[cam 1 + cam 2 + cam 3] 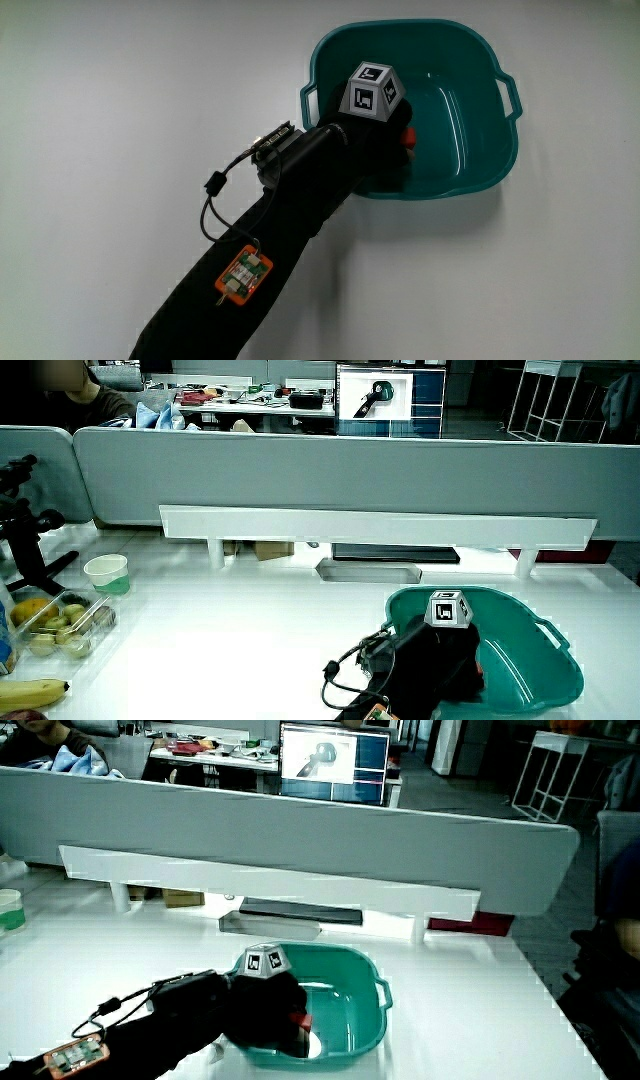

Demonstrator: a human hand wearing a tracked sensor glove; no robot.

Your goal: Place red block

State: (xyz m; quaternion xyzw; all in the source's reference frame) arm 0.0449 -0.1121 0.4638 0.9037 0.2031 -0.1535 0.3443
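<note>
The gloved hand [385, 140] reaches into a teal plastic basin [500, 160] near the rim closest to the person, its forearm lying across the white table. A small part of the red block [408, 138] shows at the fingertips, which curl around it inside the basin. The patterned cube [374, 92] sits on the back of the hand. In both side views the hand [450, 650] [270, 1005] is low inside the basin [560, 660] [375, 982]. A red patch of the block [300, 1019] shows under the fingers. Most of the block is hidden by the glove.
In a side view a pale green cup [107, 573], a clear tray of fruit [60, 622] and a banana [30, 692] lie at the table's edge, beside a black tripod [25, 530]. A long white rail [378, 525] runs along the grey partition [300, 470].
</note>
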